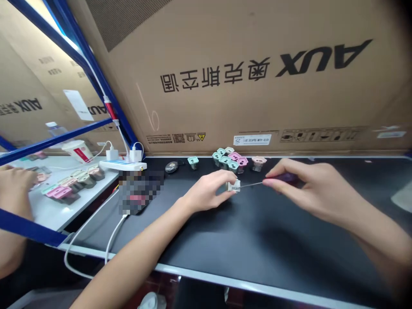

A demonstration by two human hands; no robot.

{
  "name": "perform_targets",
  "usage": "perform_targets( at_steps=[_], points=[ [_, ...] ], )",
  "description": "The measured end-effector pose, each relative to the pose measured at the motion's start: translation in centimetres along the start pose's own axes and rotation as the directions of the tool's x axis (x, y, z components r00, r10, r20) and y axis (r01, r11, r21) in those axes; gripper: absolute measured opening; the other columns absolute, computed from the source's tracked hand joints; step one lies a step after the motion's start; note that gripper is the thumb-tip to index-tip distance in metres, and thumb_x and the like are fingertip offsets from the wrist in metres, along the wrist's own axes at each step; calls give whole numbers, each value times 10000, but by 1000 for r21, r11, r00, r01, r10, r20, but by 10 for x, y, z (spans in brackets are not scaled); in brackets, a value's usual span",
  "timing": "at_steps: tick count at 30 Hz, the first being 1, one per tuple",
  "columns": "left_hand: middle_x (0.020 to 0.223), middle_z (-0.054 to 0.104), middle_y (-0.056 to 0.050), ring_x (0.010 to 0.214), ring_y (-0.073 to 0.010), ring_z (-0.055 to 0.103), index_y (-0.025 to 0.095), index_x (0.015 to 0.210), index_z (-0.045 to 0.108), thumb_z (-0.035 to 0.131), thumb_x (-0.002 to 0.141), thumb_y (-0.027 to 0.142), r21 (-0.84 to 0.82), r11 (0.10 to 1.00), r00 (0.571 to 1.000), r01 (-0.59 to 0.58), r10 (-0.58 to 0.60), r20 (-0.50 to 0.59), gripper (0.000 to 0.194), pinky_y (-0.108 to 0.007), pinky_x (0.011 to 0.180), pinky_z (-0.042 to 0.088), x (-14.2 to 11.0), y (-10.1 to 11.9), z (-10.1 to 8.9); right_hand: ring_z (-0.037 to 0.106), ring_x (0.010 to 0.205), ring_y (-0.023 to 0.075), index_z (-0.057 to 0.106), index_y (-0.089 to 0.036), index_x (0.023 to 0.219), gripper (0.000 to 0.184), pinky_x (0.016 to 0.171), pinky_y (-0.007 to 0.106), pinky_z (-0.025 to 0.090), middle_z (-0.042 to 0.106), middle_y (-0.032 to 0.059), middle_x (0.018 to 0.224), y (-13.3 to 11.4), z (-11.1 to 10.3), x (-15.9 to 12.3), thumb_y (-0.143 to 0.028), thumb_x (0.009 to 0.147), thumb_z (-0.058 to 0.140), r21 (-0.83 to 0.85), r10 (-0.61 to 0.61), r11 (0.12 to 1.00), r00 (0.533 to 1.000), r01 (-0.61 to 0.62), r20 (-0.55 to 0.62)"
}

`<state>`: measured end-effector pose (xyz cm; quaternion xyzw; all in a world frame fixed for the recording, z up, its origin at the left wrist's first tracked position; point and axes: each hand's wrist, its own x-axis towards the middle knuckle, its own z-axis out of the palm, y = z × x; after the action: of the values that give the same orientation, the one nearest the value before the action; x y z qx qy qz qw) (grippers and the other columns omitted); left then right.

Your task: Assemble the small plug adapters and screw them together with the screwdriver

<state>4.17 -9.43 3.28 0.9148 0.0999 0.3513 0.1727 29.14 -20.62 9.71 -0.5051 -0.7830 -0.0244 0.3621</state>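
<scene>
My left hand [214, 191] pinches a small pale pencil sharpener [234, 186] just above the black tabletop. In my right hand [309, 189] is a screwdriver [286, 178] with a dark purple handle, the fingers closed around it. Its thin metal shaft points left, and the tip meets the sharpener's near side. Right behind my left hand, several two-hole sharpeners [232, 159] in mint, pink and cream stand bunched together. A mint sharpener [193, 162] is apart to the left, and a pale pink one [259, 162] stands to the right.
Behind the table stands a large cardboard box [219, 107]. A dark round object [171, 167], a partly blurred device [140, 193] with a white cable and a power strip [122, 165] lie left. Past a blue frame, another person's hand [16, 189] is near several sharpeners [62, 192] and a paper cup [77, 151].
</scene>
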Motion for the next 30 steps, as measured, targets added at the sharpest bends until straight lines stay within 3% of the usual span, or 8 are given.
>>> perform_targets(
  at_steps=[3,8,12,17,23,30],
  points=[
    [1244,698,-99,1170,-191,669,198,1142,585,589,997,290,8,1000,997,-5,5,72,172,-323,1014,541,1,4,4,460,439,112,626,-248,826,237,490,263,333,605,-49,579,-3,2,-2,-457,926,676,-55,-22,998,1000,21,-17],
    [1286,680,-108,1214,-198,653,206,1142,594,579,1004,285,14,1000,993,8,-10,117,160,-323,1032,534,0,5,8,543,511,115,593,-245,935,89,516,238,370,658,-45,678,-10,-6,-3,-324,958,626,2,-12,1000,987,12,157],
    [1304,662,-108,1206,-196,653,208,1106,611,564,1009,270,24,999,993,30,-33,111,124,-320,1022,535,1,7,8,481,458,90,606,-234,883,190,495,233,337,629,-60,625,-5,-5,-3,-400,959,658,-17,-38,999,998,39,60],
    [1287,666,-110,1165,-198,663,201,1060,624,580,1001,289,3,999,989,35,-35,141,115,-318,1006,538,2,11,10,380,409,103,565,-232,724,378,482,270,241,448,-71,471,-2,2,-2,-533,935,652,-155,-43,987,998,35,-51],
    [1259,672,-120,1155,-204,666,187,1038,646,617,985,261,-73,997,993,5,4,117,96,-341,1020,532,5,14,10,531,560,126,579,-235,979,137,546,257,370,656,-23,736,-13,-13,0,-371,981,580,66,11,998,991,-20,132],
    [1230,644,-131,1103,-190,660,176,1003,659,637,969,212,-99,994,996,-37,45,75,54,-344,996,543,5,18,10,516,531,125,622,-232,842,260,530,273,355,635,-21,654,-7,-11,2,-472,922,681,107,58,993,998,-58,7]
  ],
)
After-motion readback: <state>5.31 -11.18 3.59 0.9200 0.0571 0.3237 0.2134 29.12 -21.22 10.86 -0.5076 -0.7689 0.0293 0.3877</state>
